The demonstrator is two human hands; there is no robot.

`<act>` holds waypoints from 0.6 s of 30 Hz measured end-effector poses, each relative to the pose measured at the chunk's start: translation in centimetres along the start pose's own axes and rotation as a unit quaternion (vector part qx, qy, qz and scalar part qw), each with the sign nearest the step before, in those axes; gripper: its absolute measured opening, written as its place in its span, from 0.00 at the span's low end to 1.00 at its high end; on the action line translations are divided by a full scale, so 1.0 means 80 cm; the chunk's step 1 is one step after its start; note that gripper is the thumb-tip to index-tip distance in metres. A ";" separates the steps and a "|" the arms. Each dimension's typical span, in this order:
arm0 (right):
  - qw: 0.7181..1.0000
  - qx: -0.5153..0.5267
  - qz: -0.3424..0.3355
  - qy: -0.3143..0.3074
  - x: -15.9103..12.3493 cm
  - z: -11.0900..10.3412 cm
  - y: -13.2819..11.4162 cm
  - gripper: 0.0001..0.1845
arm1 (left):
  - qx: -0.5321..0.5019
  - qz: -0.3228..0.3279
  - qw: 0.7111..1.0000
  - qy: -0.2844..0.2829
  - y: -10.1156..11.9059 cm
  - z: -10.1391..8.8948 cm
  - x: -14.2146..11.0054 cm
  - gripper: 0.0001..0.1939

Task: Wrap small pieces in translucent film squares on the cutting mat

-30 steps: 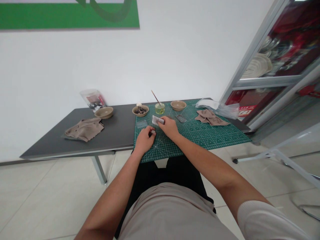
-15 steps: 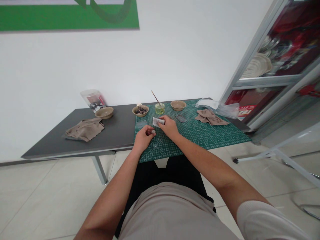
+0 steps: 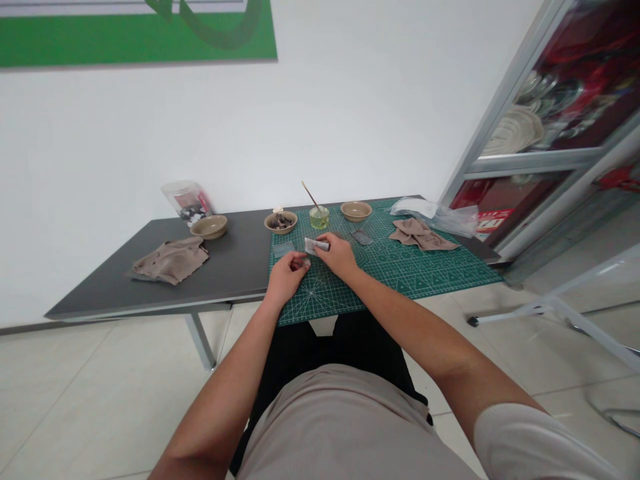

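Observation:
Over the green cutting mat (image 3: 390,267), my left hand (image 3: 286,277) is closed, with a small pale piece (image 3: 307,264) pinched at its fingertips; its kind is too small to tell. My right hand (image 3: 340,253) grips a folded grey sheet (image 3: 313,246) between thumb and fingers, just beyond the piece and apart from it. Flat on the mat, a greyish sheet (image 3: 284,249) lies behind my left hand. A dark flat piece (image 3: 361,237) rests to the right of my right hand.
Behind my hands stand a bowl (image 3: 269,227) of dark pieces, a glass jar (image 3: 319,219) with a thin brush (image 3: 310,195), and another bowl (image 3: 357,218). Brown cloth (image 3: 421,235) and plastic bags (image 3: 440,215) lie right. At left are another cloth (image 3: 171,260), a bowl (image 3: 209,230) and a clear tub (image 3: 184,193).
The folded sheet has shifted very slightly left in my right hand. My left fingers have turned a little around the small piece, which shows less plainly now.

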State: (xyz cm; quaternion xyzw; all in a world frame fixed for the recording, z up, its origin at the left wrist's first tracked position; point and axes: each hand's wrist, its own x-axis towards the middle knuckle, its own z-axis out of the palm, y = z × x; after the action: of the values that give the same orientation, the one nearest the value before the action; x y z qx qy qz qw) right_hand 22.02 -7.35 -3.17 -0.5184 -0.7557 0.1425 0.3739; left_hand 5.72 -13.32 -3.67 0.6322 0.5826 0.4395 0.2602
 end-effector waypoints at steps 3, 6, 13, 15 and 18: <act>1.000 -0.009 -0.004 -0.004 0.000 0.000 0.000 0.13 | 0.010 -0.009 1.000 -0.002 0.001 0.000 0.000 0.10; 1.000 -0.012 -0.005 -0.002 0.000 0.000 0.000 0.12 | 0.019 -0.004 1.000 -0.003 0.000 -0.001 -0.001 0.09; 1.000 -0.010 -0.019 0.010 0.000 0.004 0.005 0.11 | 0.034 0.015 0.999 -0.003 -0.002 0.000 -0.002 0.08; 1.000 -0.013 -0.019 0.006 0.000 0.005 0.005 0.11 | 0.044 0.016 0.999 -0.003 0.000 -0.001 -0.003 0.08; 1.000 -0.018 -0.016 -0.001 0.000 0.004 0.004 0.11 | 0.058 0.013 0.998 -0.004 0.001 -0.001 -0.004 0.07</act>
State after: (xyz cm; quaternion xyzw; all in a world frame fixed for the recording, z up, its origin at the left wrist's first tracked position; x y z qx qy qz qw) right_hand 22.02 -7.15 -3.56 -0.5126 -0.7669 0.1228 0.3660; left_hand 5.74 -13.64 -3.62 0.6554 0.5980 0.4056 0.2199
